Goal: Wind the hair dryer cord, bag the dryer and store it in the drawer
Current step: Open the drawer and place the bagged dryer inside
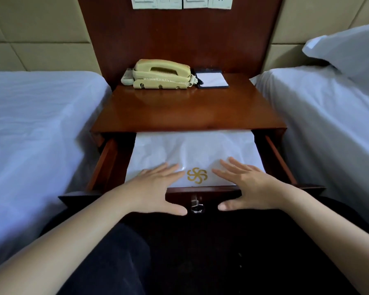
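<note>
A white bag (pixel 192 152) with a gold swirl logo lies flat in the open drawer (pixel 107 160) of the wooden nightstand. The hair dryer and its cord are hidden, presumably inside the bag. My left hand (pixel 156 188) rests with spread fingers on the bag's near left part, its thumb over the drawer front (pixel 202 193). My right hand (pixel 249 186) lies the same way on the bag's near right part, thumb on the drawer front beside the metal lock (pixel 197 206). Neither hand grips anything.
On the nightstand top (pixel 185 109) at the back stand a beige telephone (pixel 161 74) and a notepad (pixel 212 79). White-sheeted beds flank the nightstand, left (pixel 36 135) and right (pixel 328 116), with a pillow (pixel 349 50) on the right one. My dark-clothed legs are below.
</note>
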{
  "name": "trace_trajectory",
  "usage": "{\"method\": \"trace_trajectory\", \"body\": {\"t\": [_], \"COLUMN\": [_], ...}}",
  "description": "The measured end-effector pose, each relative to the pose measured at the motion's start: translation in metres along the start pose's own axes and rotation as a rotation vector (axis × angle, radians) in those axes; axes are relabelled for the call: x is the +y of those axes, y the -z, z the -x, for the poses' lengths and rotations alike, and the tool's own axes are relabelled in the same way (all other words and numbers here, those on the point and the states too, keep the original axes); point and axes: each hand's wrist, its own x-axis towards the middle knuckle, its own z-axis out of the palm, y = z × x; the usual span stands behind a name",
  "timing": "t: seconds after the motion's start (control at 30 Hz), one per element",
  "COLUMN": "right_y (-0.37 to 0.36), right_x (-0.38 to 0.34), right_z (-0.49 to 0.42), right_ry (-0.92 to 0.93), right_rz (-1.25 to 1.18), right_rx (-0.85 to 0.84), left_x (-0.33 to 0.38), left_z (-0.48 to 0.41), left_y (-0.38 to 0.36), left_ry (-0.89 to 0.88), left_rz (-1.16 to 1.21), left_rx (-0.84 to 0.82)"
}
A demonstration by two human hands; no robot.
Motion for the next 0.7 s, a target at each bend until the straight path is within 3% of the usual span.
{"method": "trace_trajectory", "body": {"t": [0.27,0.47,0.7], "right_y": [0.011,0.023,0.033], "right_x": [0.016,0.029,0.036], "right_z": [-0.038,-0.067,-0.086], "right_ry": [0.020,0.078,0.016], "right_rz": [0.134,0.104,0.140], "right_rx": [0.197,0.161,0.114], "left_x": [-0.014,-0.020,-0.028], "left_z": [-0.032,-0.063,-0.089], "left_y": [0.010,0.023,0.036], "left_ry": [-0.018,-0.042,0.037], "left_rz": [-0.141,-0.119,-0.046], "left_rx": [0.297,0.282,0.123]}}
